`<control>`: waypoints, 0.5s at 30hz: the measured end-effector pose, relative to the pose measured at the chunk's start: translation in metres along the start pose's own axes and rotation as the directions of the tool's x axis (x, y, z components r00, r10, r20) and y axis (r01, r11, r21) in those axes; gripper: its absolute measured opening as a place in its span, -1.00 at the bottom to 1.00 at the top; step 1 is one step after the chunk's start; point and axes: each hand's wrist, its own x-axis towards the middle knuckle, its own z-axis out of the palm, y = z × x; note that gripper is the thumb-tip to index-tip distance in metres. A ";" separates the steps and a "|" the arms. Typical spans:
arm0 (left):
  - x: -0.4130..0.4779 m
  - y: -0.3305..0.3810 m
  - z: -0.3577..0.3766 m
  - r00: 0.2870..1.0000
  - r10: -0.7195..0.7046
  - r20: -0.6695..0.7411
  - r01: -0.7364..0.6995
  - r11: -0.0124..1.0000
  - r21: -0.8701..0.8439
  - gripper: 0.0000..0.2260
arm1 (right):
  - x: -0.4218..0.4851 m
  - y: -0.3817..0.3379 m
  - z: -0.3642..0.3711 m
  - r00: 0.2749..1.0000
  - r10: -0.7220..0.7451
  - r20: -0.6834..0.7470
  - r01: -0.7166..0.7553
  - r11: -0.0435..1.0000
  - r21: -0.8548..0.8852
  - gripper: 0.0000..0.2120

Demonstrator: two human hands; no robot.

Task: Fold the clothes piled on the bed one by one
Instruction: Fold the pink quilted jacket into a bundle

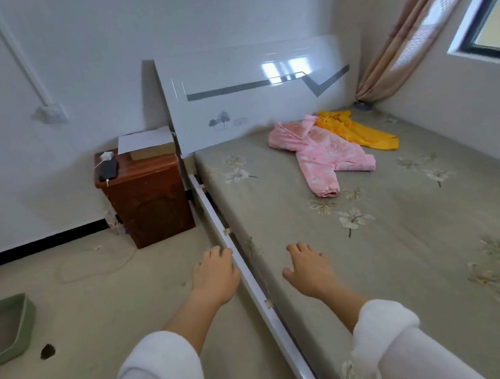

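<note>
No readable text, label, brand or number is showing anywhere; the headboard (pixel 253 99) at twelve o'clock is bearing only a small tree picture and a blurred mark.

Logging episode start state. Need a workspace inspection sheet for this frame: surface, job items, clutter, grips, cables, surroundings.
Surface: bed with a grey-green floral sheet, flat, mostly bare.
Job's things: pink baby onesie lying unfolded near the headboard; yellow garment behind it, partly overlapped by it.
Clutter: nothing seen on the bed besides the clothes.
Grips: left hand over the bed's side rail, right hand over the sheet; both open and empty.
Cables: white charger cable on the wooden nightstand; pale cord looped on the floor.
Surroundings: green tray on the floor, curtain by the window.
</note>
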 end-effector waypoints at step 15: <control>0.293 -0.080 -0.051 0.966 0.214 0.147 -0.228 0.970 0.087 -0.63 | 0.246 -0.055 -0.029 0.968 0.245 0.053 -0.249 0.963 0.103 -0.49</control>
